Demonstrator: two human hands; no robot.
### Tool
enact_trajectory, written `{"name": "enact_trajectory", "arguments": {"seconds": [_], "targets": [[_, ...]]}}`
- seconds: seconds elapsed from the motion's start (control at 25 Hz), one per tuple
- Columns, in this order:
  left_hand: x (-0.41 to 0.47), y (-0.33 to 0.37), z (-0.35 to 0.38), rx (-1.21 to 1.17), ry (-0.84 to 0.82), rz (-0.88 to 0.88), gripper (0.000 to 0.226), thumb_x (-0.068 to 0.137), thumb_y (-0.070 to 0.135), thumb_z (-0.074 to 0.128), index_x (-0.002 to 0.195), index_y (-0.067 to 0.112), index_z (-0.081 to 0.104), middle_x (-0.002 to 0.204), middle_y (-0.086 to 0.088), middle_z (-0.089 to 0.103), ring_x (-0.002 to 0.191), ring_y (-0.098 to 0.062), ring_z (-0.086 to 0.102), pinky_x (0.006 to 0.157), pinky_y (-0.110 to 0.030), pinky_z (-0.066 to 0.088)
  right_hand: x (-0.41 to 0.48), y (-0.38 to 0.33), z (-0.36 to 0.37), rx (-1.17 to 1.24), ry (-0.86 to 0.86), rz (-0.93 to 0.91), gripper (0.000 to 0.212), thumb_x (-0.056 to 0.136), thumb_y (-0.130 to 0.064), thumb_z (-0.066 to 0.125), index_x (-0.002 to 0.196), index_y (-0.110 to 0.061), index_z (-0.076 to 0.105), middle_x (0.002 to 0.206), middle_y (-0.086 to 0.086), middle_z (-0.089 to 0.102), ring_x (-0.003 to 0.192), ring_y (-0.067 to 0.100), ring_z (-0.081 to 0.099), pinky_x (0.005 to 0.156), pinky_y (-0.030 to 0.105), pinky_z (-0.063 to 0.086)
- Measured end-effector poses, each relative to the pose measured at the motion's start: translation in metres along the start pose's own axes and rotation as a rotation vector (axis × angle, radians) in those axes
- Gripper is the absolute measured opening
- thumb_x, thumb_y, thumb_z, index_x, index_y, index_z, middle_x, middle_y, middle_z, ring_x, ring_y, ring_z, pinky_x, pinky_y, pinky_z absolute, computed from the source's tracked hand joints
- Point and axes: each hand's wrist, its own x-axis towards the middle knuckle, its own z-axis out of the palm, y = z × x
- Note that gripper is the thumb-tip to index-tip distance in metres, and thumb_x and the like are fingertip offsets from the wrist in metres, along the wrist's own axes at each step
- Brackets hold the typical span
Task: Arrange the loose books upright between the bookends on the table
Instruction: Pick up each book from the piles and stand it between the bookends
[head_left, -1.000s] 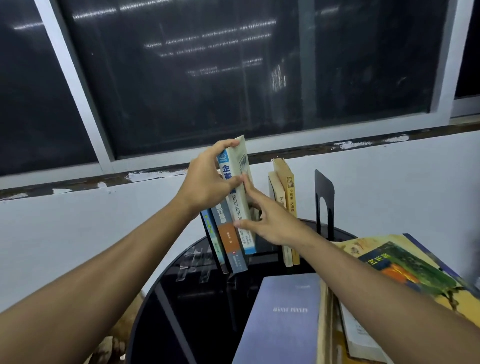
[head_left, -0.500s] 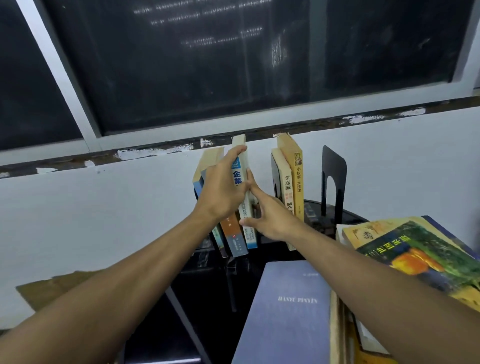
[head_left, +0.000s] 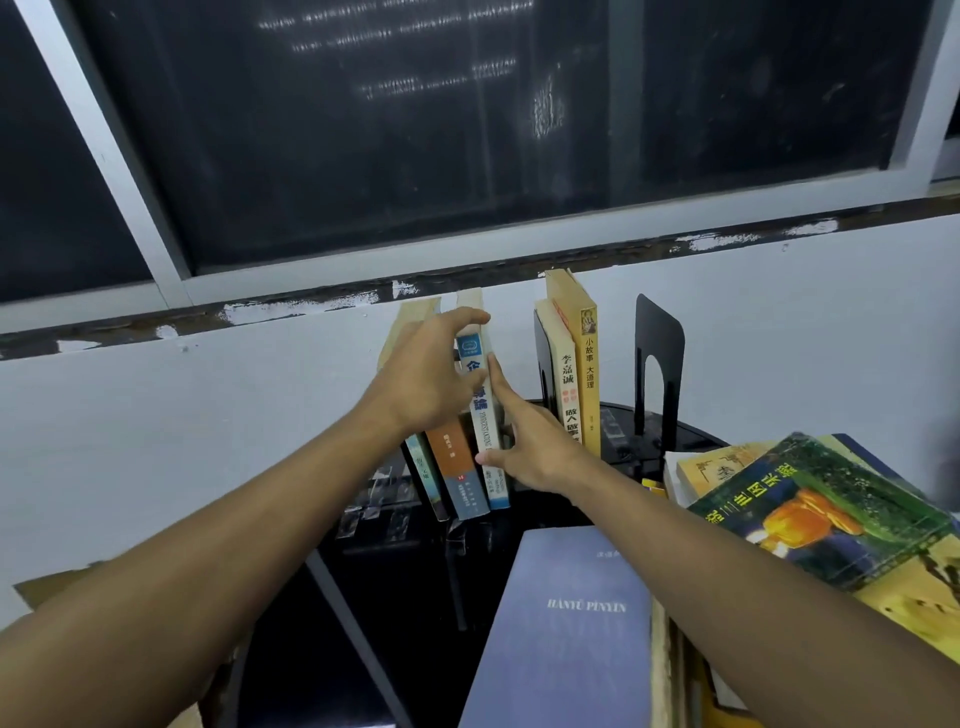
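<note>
Three books lean left at the table's back; the rightmost is a white-and-blue-spined book (head_left: 487, 434). My left hand (head_left: 431, 374) grips its top, fingers curled over the upper edge. My right hand (head_left: 535, 449) presses straight fingers flat against its right side, thumb stretched across the lower spine. Right of a gap, two yellow books (head_left: 579, 379) stand upright, with a black bookend (head_left: 543, 348) against their left side. A second black bookend (head_left: 660, 358) stands further right, apart from them. A blue "HANYU PINYIN" book (head_left: 566, 623) lies flat in front.
A pile of loose books topped by a green-covered book (head_left: 815, 514) lies at the right of the round black table (head_left: 395, 597). A white wall and dark windows rise just behind the books. Brown cardboard (head_left: 57, 587) shows at the lower left.
Both hands stay on the white-and-blue book, my right fingers now stretched higher along its side. The view has shifted so the books sit lower and nearer in the frame.
</note>
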Motion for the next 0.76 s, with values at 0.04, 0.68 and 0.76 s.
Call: {"name": "enact_trajectory", "arguments": {"seconds": [0.04,0.68,0.76], "targets": [[0.001,0.0,-0.008,0.062,0.029,0.047,0.048,0.09,0.016,0.075,0.134,0.026,0.058,0.135,0.001,0.061,0.101,-0.011,0.063,0.066,-0.018,0.059,0.0,0.0,0.0,-0.005,-0.008,0.0,0.118,0.093,-0.009,0.074,0.157,-0.045,-0.018,0.154,0.003,0.049,0.139,0.023,0.05,0.114,0.042,0.045],[0.01,-0.053,-0.024,0.264,-0.12,0.19,0.077,0.077,0.051,0.082,0.144,0.04,0.046,0.152,0.004,0.046,0.136,-0.02,0.044,0.109,-0.055,0.044,0.019,-0.006,0.008,0.08,-0.033,-0.057,0.107,0.092,-0.023,0.076,0.16,-0.049,-0.002,0.162,-0.004,0.038,0.141,0.017,0.046,0.114,0.043,0.045],[0.011,-0.057,-0.022,0.23,-0.103,0.205,0.074,0.076,0.046,0.085,0.141,0.037,0.05,0.148,0.003,0.049,0.131,-0.019,0.048,0.106,-0.047,0.049,0.021,-0.005,0.011,0.085,-0.03,-0.059,0.104,0.093,-0.021,0.075,0.159,-0.05,0.0,0.163,-0.004,0.036,0.141,0.017,0.046,0.112,0.043,0.047]]}}
